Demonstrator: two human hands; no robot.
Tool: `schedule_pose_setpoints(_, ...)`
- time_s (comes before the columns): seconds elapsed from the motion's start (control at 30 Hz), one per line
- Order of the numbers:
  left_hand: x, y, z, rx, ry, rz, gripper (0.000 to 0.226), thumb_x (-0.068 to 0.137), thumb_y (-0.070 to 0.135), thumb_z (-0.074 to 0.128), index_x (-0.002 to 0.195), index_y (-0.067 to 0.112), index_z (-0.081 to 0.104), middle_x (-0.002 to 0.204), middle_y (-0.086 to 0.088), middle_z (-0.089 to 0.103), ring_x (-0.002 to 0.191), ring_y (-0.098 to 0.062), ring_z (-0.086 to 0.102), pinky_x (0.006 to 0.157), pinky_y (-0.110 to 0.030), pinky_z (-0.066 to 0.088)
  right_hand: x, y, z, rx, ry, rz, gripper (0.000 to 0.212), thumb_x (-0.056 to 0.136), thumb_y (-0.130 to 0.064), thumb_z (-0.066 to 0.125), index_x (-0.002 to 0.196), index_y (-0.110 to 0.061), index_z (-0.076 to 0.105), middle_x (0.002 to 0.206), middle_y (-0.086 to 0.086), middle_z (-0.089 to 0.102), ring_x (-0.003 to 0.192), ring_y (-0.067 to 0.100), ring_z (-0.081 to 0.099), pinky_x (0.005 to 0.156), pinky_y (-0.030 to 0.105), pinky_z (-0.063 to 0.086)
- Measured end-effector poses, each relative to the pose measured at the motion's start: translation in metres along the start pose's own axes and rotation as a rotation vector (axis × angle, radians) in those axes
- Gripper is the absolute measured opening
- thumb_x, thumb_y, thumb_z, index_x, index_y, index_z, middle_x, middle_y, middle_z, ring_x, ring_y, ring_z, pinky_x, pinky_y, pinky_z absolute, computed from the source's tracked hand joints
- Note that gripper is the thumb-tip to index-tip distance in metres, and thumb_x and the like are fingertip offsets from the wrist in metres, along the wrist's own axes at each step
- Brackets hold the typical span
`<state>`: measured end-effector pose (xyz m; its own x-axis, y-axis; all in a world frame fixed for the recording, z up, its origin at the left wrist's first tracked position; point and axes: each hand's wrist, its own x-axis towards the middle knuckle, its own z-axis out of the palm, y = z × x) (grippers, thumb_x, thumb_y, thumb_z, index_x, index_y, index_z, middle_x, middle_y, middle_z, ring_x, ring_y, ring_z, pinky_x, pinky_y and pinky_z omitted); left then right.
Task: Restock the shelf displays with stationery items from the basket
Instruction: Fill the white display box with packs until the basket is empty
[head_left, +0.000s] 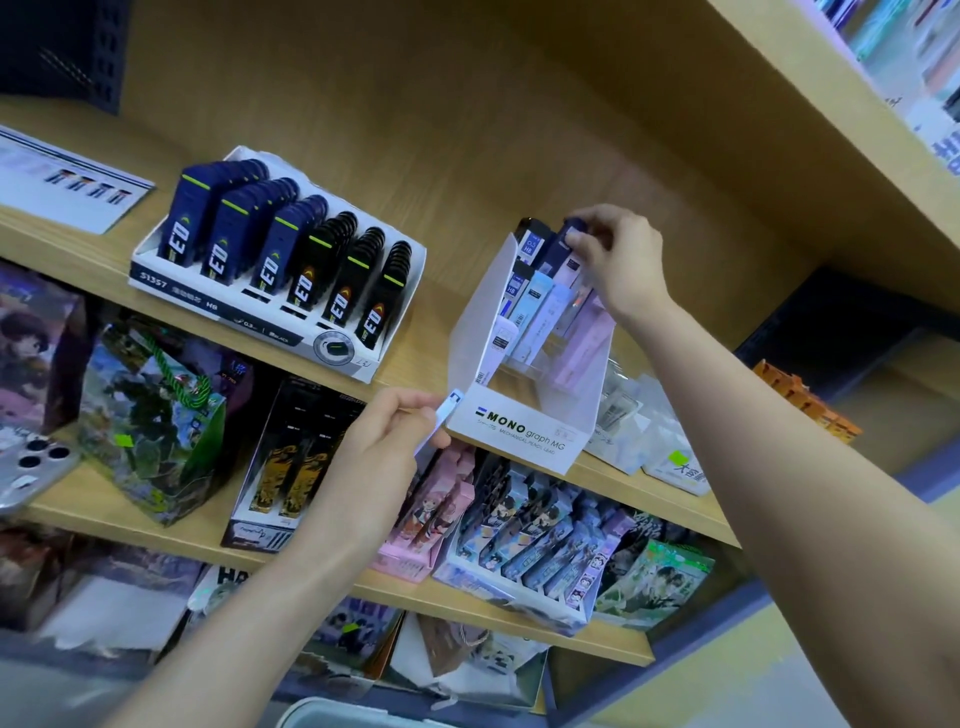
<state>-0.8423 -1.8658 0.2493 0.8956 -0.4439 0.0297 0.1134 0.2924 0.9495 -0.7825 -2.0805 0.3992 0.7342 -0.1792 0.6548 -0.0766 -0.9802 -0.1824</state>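
On the upper wooden shelf (457, 171), toward its front edge: white MONO graph MG lead display box (514, 421), set at an angle, rear rows filled with upright lead cases, front rows bare. Right hand (618, 260) raised over the back row, fingertips (576, 244) pinched shut on a dark navy lead case (571, 231), held by its top end, probably for lowering upright into a slot beside the black-capped cases. Left hand (384, 441) below, at the front left corner of the display box, thumb and fingers closed on a small pale-blue and white lead case (441, 421), apparently kept ready as the following item; contact between this hand and the box not determinable. Further left on the same shelf: fully stocked tray of navy and black 0.3 lead cases (280, 265), well apart from the hands. At the right end of the shelf, just beside the display box: loose clear packets (639, 431). At the bottom edge of view: pale rounded rim (332, 712), possibly the basket; contents hidden. Judged stage: restocking under way, front rows of the display box yet to be filled. Lower shelves: illustrated cartoon boxes (524, 530), not involved.
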Motion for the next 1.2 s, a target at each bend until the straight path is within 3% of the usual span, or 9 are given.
schedule_pose_setpoints(0.1, 0.0, 0.0, -0.001, -0.027, 0.002, 0.073, 0.01, 0.096, 0.02, 0.048, 0.1, 0.024, 0.056, 0.085, 0.005, 0.058, 0.047, 0.006, 0.046, 0.058, -0.021, 0.041, -0.002, -0.001, 0.002, -0.071, -0.067, -0.08, 0.022, 0.093, -0.012, 0.056, 0.112, -0.01, 0.069, 0.097, 0.003, 0.056, 0.09, 0.018, 0.052, 0.073, 0.011, 0.037)
schedule_pose_setpoints(0.17, 0.001, -0.003, -0.002, 0.011, -0.007, 0.13, 0.011, 0.095, 0.021, 0.051, 0.103, 0.026, 0.056, 0.087, 0.007, 0.059, 0.053, 0.004, 0.046, 0.054, -0.01, 0.038, -0.005, 0.001, 0.005, -0.111, -0.038, -0.083, 0.026, 0.092, -0.016, 0.059, 0.116, -0.01, 0.067, 0.099, 0.002, 0.053, 0.099, 0.023, 0.053, 0.083, 0.029, 0.043)
schedule_pose_setpoints(0.37, -0.002, -0.005, -0.004, 0.085, -0.031, 0.225, 0.021, 0.09, 0.013, 0.06, 0.108, 0.025, 0.06, 0.094, 0.004, 0.065, 0.062, 0.008, 0.054, 0.057, -0.005, 0.04, -0.023, -0.005, 0.01, -0.228, 0.033, -0.087, 0.042, 0.096, -0.016, 0.052, 0.136, -0.005, 0.048, 0.124, 0.011, 0.051, 0.115, 0.023, 0.043, 0.096, 0.036, 0.042)
schedule_pose_setpoints(0.47, -0.003, -0.002, -0.004, 0.091, -0.023, 0.241, 0.023, 0.086, 0.009, 0.065, 0.102, 0.024, 0.063, 0.093, 0.005, 0.066, 0.063, 0.007, 0.056, 0.056, -0.006, 0.042, -0.055, -0.027, 0.004, 0.034, 0.083, -0.027, 0.026, 0.099, -0.02, 0.044, 0.12, -0.011, 0.057, 0.104, -0.003, 0.056, 0.093, 0.012, 0.054, 0.087, 0.032, 0.047)
schedule_pose_setpoints(0.57, -0.004, -0.003, 0.0, 0.099, -0.037, 0.245, 0.022, 0.085, 0.003, 0.065, 0.096, 0.023, 0.066, 0.09, 0.003, 0.065, 0.06, 0.007, 0.056, 0.052, -0.006, 0.041, -0.109, -0.045, -0.004, 0.234, -0.148, 0.056, 0.024, 0.1, -0.027, 0.043, 0.094, -0.015, 0.062, 0.081, -0.006, 0.062, 0.071, 0.015, 0.059, 0.069, 0.032, 0.05)
schedule_pose_setpoints(0.77, -0.003, -0.016, 0.011, 0.143, -0.072, 0.251, 0.018, 0.086, 0.005, 0.062, 0.086, 0.023, 0.064, 0.077, 0.004, 0.06, 0.057, 0.001, 0.052, 0.054, -0.01, 0.041, -0.177, -0.046, -0.015, 0.597, -0.521, 0.268, 0.007, 0.093, -0.014, 0.059, 0.096, -0.02, 0.06, 0.076, 0.003, 0.069, 0.07, 0.022, 0.067, 0.072, 0.038, 0.057)
schedule_pose_setpoints(0.87, -0.011, -0.018, 0.016, 0.216, -0.111, 0.276, 0.008, 0.088, 0.014, 0.062, 0.084, 0.021, 0.06, 0.076, 0.007, 0.062, 0.062, -0.001, 0.055, 0.059, -0.014, 0.044, -0.184, -0.04, -0.023, 0.789, -0.487, 0.357, 0.009, 0.092, -0.005, 0.056, 0.093, -0.013, 0.06, 0.073, -0.002, 0.068, 0.068, 0.011, 0.066, 0.066, 0.021, 0.055)
schedule_pose_setpoints(1.0, -0.009, -0.018, 0.02, 0.467, -0.053, 0.465, 0.017, 0.088, 0.011, 0.061, 0.084, 0.028, 0.058, 0.079, 0.014, 0.057, 0.07, 0.0, 0.052, 0.063, -0.012, 0.041, -0.176, -0.03, -0.043, 0.747, -0.337, 0.33, 0.01, 0.094, -0.005, 0.053, 0.091, -0.011, 0.061, 0.076, 0.0, 0.066, 0.067, 0.005, 0.064, 0.065, 0.016, 0.053)
schedule_pose_setpoints(1.2, 0.015, 0.013, 0.037, 0.926, -0.044, 0.756, 0.033, 0.095, 0.025, 0.047, 0.128, 0.025, 0.048, 0.114, 0.011, 0.042, 0.112, -0.007, 0.036, 0.093, -0.024, 0.028, -0.111, 0.0, -0.061, 0.43, 0.175, 0.199, 0.011, 0.094, -0.009, 0.053, 0.091, -0.017, 0.06, 0.075, -0.007, 0.064, 0.065, 0.007, 0.063, 0.065, 0.018, 0.051)
